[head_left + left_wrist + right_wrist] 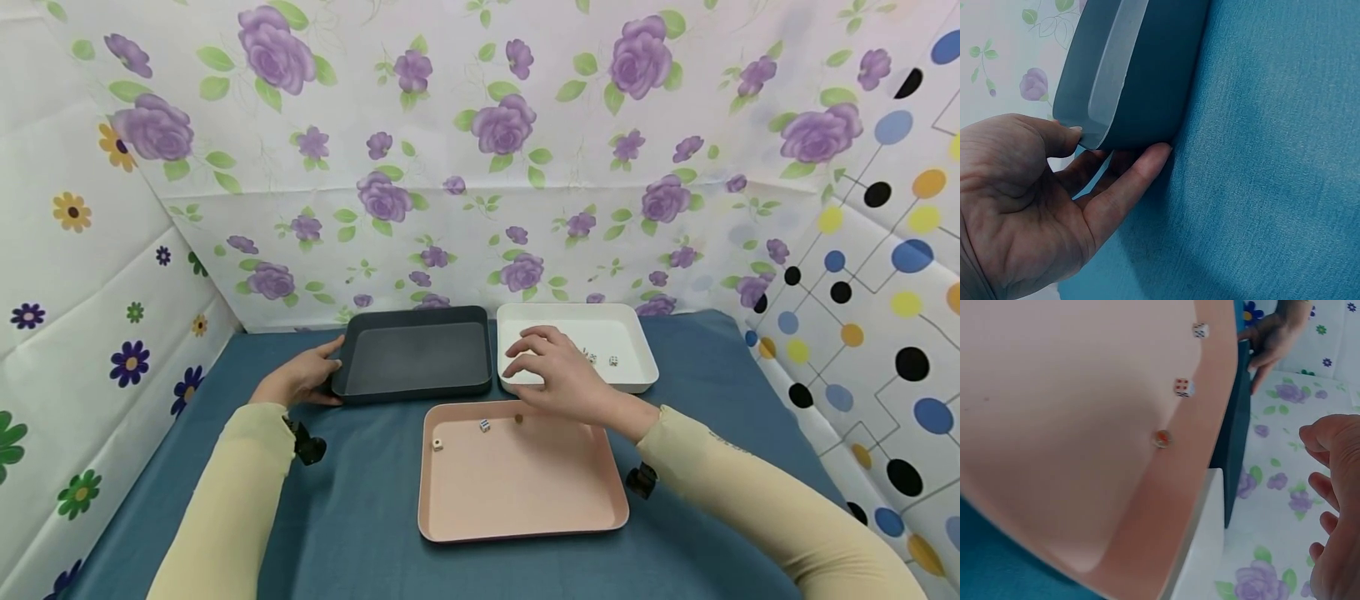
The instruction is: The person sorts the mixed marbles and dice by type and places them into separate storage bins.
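Note:
My left hand point(303, 375) holds the left end of a dark grey tray point(416, 354). In the left wrist view the thumb lies on the rim at the corner, with fingers against the outer wall. My right hand point(558, 375) hovers over the front left of a white tray point(641, 354), fingers bent and apart, nothing visible in them. Several small dice point(613, 361) lie in the white tray, partly behind that hand. Nearer to me, a pink tray point(525, 483) bears a left die point(438, 444), another die point(485, 425) and a small brownish-orange round piece point(1161, 439) along its far side.
A blue cloth point(360, 500) covers the table. The grey and white trays stand side by side at the back, against a flowered curtain point(450, 217). A flower-print sheet point(90, 292) hangs at the left, a dotted one point(885, 292) at the right.

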`<state>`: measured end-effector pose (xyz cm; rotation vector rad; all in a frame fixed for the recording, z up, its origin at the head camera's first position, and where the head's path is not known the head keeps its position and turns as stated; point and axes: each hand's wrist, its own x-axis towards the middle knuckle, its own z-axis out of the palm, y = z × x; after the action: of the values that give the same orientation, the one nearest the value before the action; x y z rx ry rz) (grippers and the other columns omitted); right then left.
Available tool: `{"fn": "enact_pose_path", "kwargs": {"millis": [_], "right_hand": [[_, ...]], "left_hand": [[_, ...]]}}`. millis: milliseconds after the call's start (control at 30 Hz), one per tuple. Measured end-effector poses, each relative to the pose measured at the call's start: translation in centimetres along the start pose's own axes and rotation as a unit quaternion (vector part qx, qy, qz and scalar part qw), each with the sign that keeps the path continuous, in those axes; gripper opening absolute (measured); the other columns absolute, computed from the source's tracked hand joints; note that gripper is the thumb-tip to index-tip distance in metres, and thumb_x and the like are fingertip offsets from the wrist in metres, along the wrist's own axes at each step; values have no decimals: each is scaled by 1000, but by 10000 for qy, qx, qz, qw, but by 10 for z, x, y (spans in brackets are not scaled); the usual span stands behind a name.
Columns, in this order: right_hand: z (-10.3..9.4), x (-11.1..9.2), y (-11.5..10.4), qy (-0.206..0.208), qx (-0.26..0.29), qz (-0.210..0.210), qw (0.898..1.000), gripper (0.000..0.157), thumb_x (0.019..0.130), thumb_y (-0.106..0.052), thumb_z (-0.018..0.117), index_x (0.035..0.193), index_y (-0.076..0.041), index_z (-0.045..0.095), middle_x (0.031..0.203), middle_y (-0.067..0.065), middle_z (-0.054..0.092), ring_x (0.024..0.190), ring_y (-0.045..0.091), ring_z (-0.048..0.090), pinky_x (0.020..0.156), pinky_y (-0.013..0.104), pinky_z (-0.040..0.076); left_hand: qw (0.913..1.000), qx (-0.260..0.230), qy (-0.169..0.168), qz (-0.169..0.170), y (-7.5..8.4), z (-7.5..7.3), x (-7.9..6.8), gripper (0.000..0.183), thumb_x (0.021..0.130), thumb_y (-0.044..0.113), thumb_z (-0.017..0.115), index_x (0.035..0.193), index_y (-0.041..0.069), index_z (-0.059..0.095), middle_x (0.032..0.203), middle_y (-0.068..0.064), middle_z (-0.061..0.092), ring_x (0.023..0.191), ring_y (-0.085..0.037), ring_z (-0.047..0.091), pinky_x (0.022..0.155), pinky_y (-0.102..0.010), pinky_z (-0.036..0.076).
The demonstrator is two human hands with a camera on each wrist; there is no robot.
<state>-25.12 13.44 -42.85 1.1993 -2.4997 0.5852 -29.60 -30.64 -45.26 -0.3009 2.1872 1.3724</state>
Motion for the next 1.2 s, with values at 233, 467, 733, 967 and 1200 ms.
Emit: {"fn": "enact_pose_path", "kwargs": {"millis": [233,467,733,967,1200], "right_hand": [[12,-9,5,-368,-47,-76,9993,13,88,-17,81,100,-22,80,123,1,66,133,30,45,112,49,37],[18,-14,6,-773,-317,-135,9964,10,92,-24,80,100,-28,78,124,0,66,135,29,45,113,49,37],[24,-17,9,-942,-735,-531,9914,8,89,-26,82,96,-27,80,122,-1,66,132,32,47,108,53,42],[31,-20,13,-972,-833,-758,9889,7,87,-26,85,93,-26,80,121,2,66,131,33,48,111,50,39],[37,-19,16,-1032,-1224,-1261,9790,4,91,-22,81,89,-24,77,121,3,67,131,31,49,116,45,34]], "left_hand": [[10000,-13,23,-21,-1,0,2,64,115,16,29,163,36,-8,165,-33,-1,133,-49,46,82,-49,61],[10000,35,52,-17,0,-1,1,64,115,16,29,163,36,-8,165,-33,0,130,-48,49,82,-49,61],[10000,27,-1,5,0,-2,0,64,115,17,29,163,36,-9,165,-33,-2,130,-48,49,82,-49,61],[10000,20,-7,34,0,-1,0,64,115,17,29,163,36,-8,165,-33,-3,132,-49,46,82,-49,61],[10000,59,53,-16,1,0,1,63,115,16,28,164,34,-7,165,-32,-1,131,-50,47,82,-49,61]]}}
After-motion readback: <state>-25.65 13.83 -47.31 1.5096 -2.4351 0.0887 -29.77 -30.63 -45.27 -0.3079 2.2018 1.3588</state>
